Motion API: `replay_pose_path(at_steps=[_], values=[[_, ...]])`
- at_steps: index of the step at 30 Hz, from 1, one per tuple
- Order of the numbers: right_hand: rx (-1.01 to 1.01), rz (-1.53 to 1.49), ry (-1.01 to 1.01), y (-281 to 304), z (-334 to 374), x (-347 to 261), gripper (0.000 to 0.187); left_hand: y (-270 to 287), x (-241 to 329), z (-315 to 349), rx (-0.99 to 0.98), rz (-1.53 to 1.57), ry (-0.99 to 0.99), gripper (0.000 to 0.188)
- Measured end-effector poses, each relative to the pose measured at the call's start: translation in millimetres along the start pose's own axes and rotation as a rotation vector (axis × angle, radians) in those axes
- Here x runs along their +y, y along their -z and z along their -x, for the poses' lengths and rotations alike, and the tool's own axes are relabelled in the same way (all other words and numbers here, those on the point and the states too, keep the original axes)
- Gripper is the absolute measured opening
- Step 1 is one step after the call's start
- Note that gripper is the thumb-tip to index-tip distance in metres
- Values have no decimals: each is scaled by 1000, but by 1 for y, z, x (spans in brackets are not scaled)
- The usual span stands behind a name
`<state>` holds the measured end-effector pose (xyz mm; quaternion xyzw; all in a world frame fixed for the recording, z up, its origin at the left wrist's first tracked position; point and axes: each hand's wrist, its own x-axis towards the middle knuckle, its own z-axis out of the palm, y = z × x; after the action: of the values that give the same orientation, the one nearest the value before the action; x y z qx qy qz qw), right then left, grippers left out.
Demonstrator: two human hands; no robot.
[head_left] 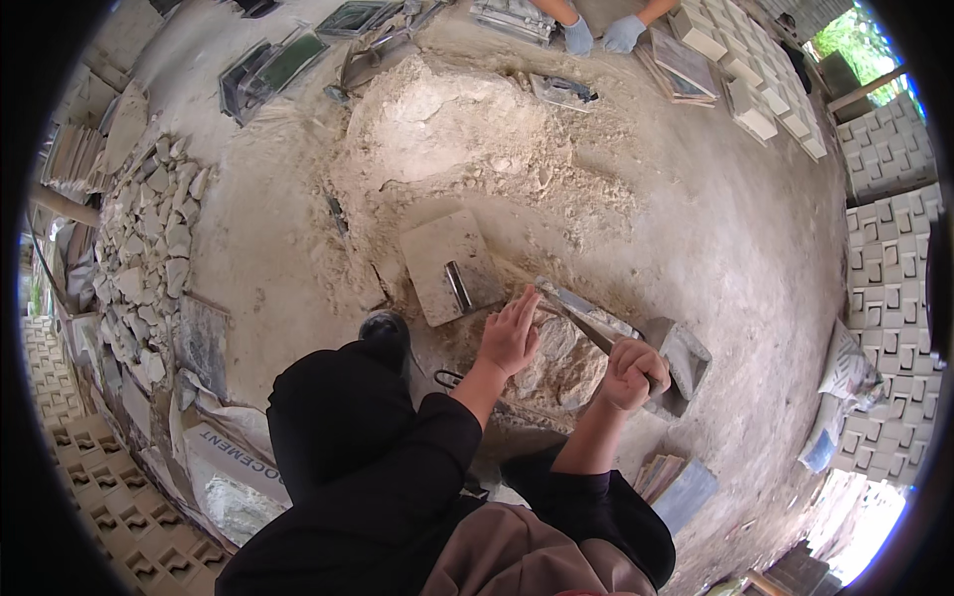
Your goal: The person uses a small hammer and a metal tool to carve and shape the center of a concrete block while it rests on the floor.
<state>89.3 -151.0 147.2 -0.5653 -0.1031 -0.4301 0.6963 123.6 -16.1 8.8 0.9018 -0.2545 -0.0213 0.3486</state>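
Note:
My right hand (636,375) is closed round the handle of a trowel. The trowel's narrow dark blade (588,333) points up and left toward my left hand. My left hand (512,336) has its fingers stretched out, with the tips by the blade's far end; whether they touch it I cannot tell. Under both hands is a lumpy heap of pale, damp-looking mix (561,366). A long flat metal-edged piece (586,304) lies along the heap's far side. Left of it, a square dusty board (437,260) carries a shiny metal cylinder (458,286).
Beyond the board spreads a pile of pale powder (447,119). A grey block-like container (681,363) stands beside my right hand. Broken pieces (149,258) are heaped at left. Patterned blocks (889,308) are stacked at right. A co-worker's gloved hands (601,36) show at the far edge.

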Motion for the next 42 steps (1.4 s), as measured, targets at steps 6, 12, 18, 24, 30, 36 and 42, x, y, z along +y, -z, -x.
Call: replay_pose_path(at_steps=[6, 12, 18, 24, 30, 36, 42], values=[[-115, 87, 50, -24, 0, 7, 20, -1, 1, 0, 36, 23, -8, 57], [-5, 134, -221, -27, -20, 14, 17, 1, -1, 0, 26, 15, 5, 56], [-32, 24, -94, -20, -14, 13, 16, 4, 3, -1, 27, 21, -5, 56], [-128, 27, -240, -29, -20, 13, 15, 0, -3, 0, 53, 38, -20, 55], [-92, 76, -276, -32, -17, 10, 18, 3, 1, 0, 5, 20, 3, 53], [26, -32, -226, -30, -15, 4, 17, 0, -2, -1, 9, 26, 3, 54], [52, 131, -223, -24, -28, 4, 18, -2, -1, -2, 14, 32, -7, 55]])
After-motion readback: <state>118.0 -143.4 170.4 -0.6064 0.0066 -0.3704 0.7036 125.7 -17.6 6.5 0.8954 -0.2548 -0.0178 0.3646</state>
